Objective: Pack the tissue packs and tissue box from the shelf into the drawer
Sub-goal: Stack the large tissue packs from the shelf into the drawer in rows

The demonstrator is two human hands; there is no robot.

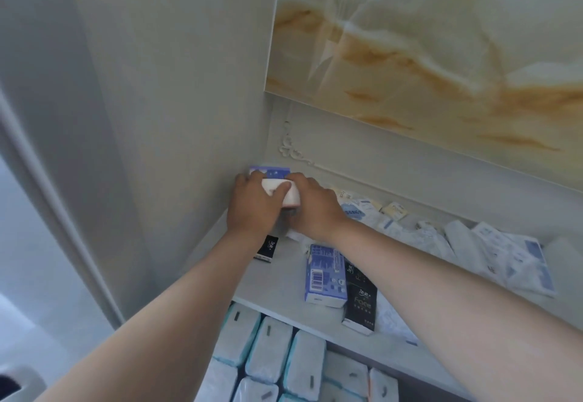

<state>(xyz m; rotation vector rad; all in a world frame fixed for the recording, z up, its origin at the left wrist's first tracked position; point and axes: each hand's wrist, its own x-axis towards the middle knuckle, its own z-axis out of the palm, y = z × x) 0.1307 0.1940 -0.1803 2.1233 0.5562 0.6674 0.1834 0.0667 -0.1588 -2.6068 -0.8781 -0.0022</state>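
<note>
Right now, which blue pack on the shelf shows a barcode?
The blue pack lying near the front edge of the shelf, beside the black pack. The other blue pack stands in the back corner, no barcode showing.

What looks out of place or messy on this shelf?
Small tissue packs lie strewn at mixed angles across the pale shelf, unlike the neat rows of white packs below; a blue barcoded pack lies against a black pack near the front edge.

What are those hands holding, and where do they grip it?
A white tissue pack, held between both hands: the left hand grips its left end, the right hand its right end.
</note>
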